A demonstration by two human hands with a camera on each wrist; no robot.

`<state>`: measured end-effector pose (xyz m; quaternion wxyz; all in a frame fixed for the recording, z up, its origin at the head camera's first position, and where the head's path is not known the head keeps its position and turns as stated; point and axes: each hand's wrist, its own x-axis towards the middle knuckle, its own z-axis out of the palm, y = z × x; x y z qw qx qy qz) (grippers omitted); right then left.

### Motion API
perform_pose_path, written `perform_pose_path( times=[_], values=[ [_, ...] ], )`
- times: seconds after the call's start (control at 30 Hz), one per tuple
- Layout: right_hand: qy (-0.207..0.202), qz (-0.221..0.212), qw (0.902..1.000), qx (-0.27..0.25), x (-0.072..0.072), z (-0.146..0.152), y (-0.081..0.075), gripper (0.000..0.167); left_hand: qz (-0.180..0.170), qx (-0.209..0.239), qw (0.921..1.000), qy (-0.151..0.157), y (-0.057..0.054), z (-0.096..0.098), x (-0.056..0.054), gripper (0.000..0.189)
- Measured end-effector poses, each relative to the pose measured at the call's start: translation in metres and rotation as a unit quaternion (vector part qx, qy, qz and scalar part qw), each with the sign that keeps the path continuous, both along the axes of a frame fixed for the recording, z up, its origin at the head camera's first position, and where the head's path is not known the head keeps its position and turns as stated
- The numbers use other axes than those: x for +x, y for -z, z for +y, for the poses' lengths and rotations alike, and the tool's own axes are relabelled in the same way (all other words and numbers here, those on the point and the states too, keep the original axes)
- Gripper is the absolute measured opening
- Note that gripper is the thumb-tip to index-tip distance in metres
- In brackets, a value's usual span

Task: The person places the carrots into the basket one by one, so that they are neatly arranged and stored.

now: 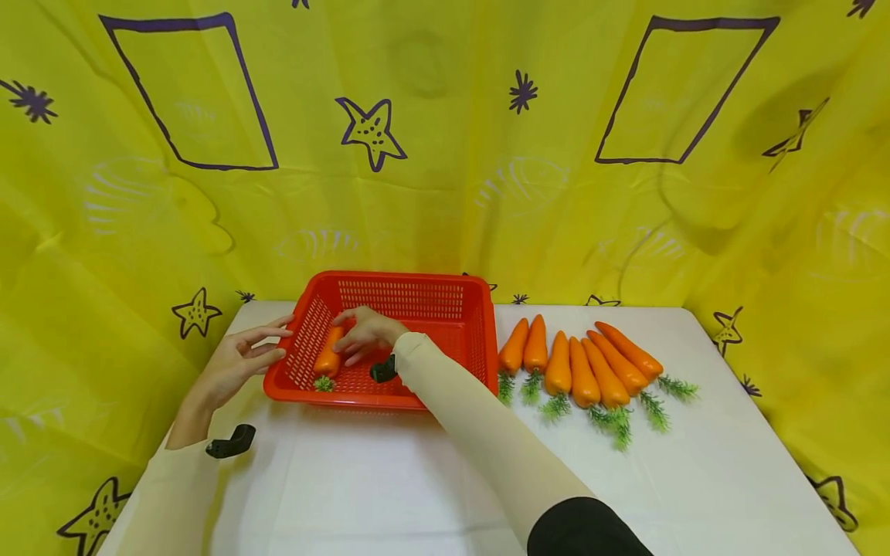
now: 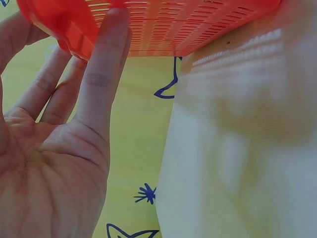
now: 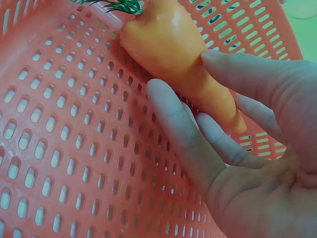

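Currently, right hand [image 1: 371, 332] down inside red basket [image 1: 375, 400], fingers parted and set about an orange carrot [image 1: 327, 357]; thumb and finger lie along opposite sides of it in the right wrist view, though whether they grip cannot be told. Carrot lies in the basket beside its left wall, narrow tip to the far side, green tuft [image 1: 324, 384] toward the near rim. Left hand [image 1: 239, 359] fairly wide, fingers extended, tips at the basket's left rim and outer wall; palm bare in the left wrist view. Basket has slotted walls and sits toward the back of the white table [image 1: 348, 479]. Right of it, seven more carrots [image 1: 582, 374] in a slanting row, close together, leafy tops [image 1: 617, 425] toward the near side and right. Pale sleeves [image 1: 487, 432] on both arms, a small black device [image 1: 232, 442] at each wrist. Yellow cloth [image 1: 445, 193] behind and at the sides, printed with dark starfish, spiky marks and pale fish.
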<state>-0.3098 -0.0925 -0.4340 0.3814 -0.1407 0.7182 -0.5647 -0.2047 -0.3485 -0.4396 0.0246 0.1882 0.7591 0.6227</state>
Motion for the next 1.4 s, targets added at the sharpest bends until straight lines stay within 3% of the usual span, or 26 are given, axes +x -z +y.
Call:
perform_pose_path(
  times=[0.4,0.63,0.87,1.07,1.23,1.4],
  values=[
    [-0.013,0.013,0.9998,0.012,-0.002,0.006,0.002,0.061,-0.002,-0.011,0.9999,-0.003,0.001,0.004,-0.001,0.035],
    [-0.057,0.058,0.9948,0.062,-0.006,0.021,-0.005,0.066,-0.008,-0.008,0.9999,-0.004,0.002,0.006,0.000,0.033],
    [-0.128,0.115,0.9802,0.097,-0.011,0.047,-0.034,0.073,-0.007,-0.008,0.9999,-0.004,0.000,0.007,0.002,0.033],
    [-0.196,0.150,0.9656,0.080,-0.007,0.080,-0.061,0.078,-0.011,-0.010,0.9999,-0.006,0.001,0.005,0.003,0.032],
    [-0.208,0.170,0.9621,0.046,-0.002,0.116,-0.080,0.078,-0.010,-0.004,0.9999,-0.004,0.000,0.004,0.002,0.033],
    [-0.212,0.217,0.9522,0.035,0.003,0.157,-0.100,0.072,-0.011,0.000,0.9999,-0.005,-0.002,0.004,0.003,0.032]
  ],
)
